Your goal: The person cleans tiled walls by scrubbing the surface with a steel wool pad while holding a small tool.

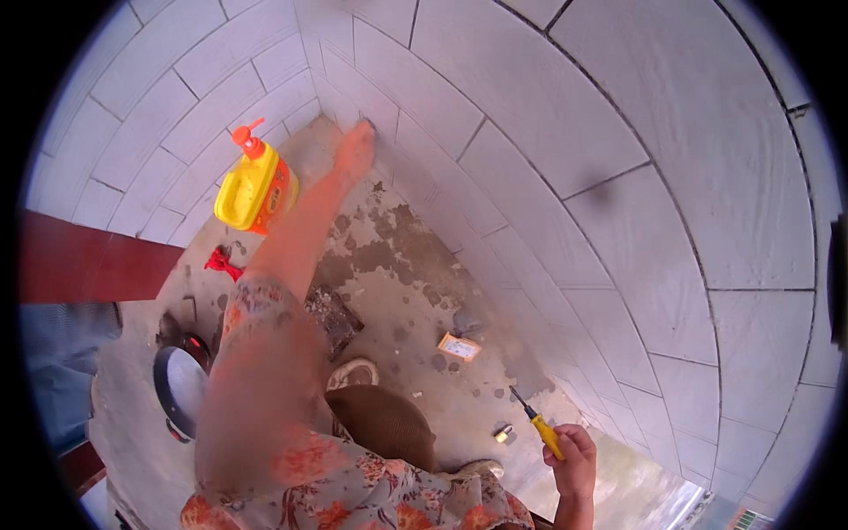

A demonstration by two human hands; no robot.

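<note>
My left hand [354, 154] reaches far out to the foot of the tiled wall, close to the corner. It is blurred, and its fingertips are hidden, so I cannot make out whether it grips anything; a small dark spot shows beside it. Near that forearm stands a yellow jug [244, 192] with an orange pump top. My right hand [571, 457], low on the right, holds a screwdriver [544, 434] by its yellow handle, the dark shaft pointing up and left. Just left of the screwdriver, a small brass padlock [502, 434] lies on the concrete floor.
A pale tiled wall [556, 265] runs along the right. An orange-edged packet [459, 346] lies on the stained concrete floor [397, 331]. Left of my arm are a red plastic bag or cloth [223, 263] and a dark-rimmed pan [177, 387]. A dark, crusted slab [333, 321] lies under the arm.
</note>
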